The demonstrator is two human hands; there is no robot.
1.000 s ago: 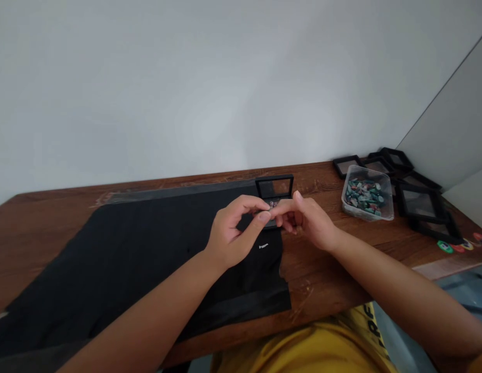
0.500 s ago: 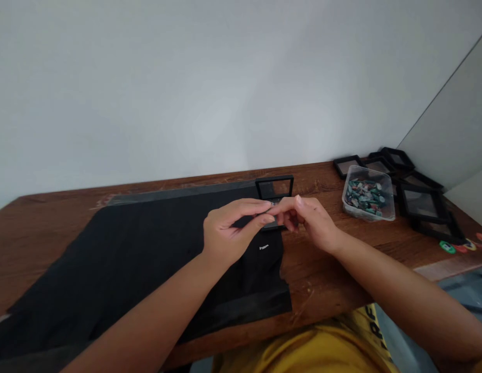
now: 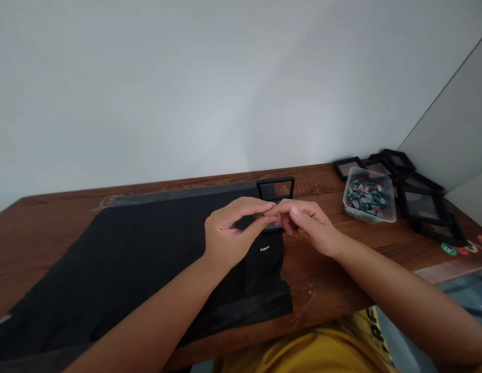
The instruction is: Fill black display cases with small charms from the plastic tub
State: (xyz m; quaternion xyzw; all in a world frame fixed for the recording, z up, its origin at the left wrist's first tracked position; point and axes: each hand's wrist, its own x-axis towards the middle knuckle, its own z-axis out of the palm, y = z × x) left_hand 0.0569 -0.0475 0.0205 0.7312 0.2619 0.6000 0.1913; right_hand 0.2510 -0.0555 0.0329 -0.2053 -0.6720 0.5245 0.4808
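Observation:
My left hand [image 3: 233, 228] and my right hand [image 3: 308, 223] meet at the fingertips over the right end of a black cloth [image 3: 147, 248]. Both are closed in a pinch around something small and dark, mostly hidden by the fingers. Behind and beneath them an open black frame [image 3: 276, 181] stands with its lid tilted up; my fingers cover part of its lower half. A small whitish piece [image 3: 264, 248] lies on the cloth just below my hands.
A clear plastic box [image 3: 368, 199] of green, red and white stones stands on the wooden table [image 3: 326, 280] at right. Several black frames [image 3: 423, 203] lie around it. Small coloured round pieces [image 3: 449, 249] are near the right edge.
My right thumb has moved slightly left and down toward the pinched fingertips. The small thing between the hands is now more covered.

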